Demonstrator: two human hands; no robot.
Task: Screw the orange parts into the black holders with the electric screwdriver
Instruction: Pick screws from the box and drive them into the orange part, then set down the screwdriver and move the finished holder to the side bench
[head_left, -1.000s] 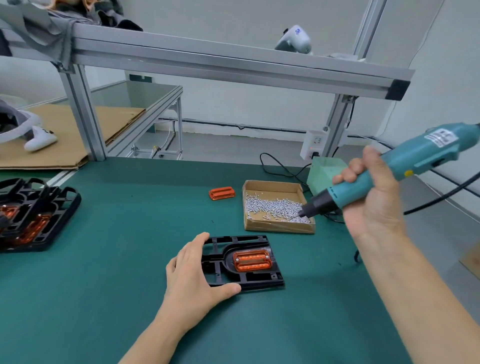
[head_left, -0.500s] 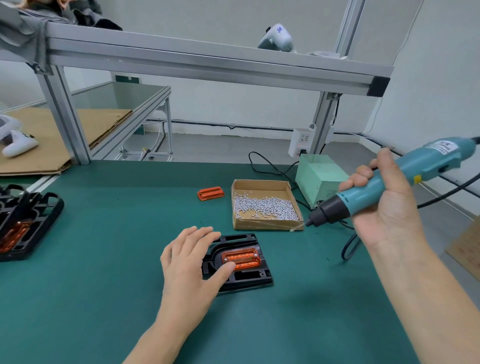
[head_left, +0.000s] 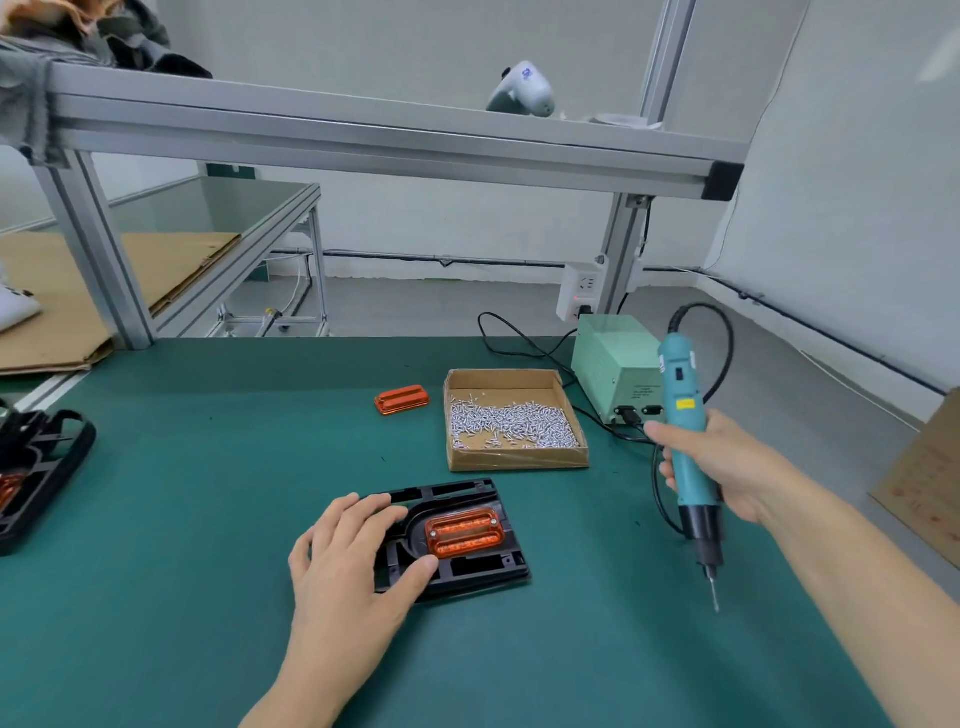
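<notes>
1. The left hand lies flat, fingers straight, pressing the black holder onto the green mat.
2. The right hand grips the electric screwdriver upright, bit pointing down, at three o'clock of the holder and well apart from it.
3. An orange part sits in the holder, screw heads visible at two corners.
4. Best practice: keep the holder pinned and bring the bit down square over an unfilled corner.
5. At twelve o'clock, a cardboard box of screws; at eleven, a spare orange part.
</notes>
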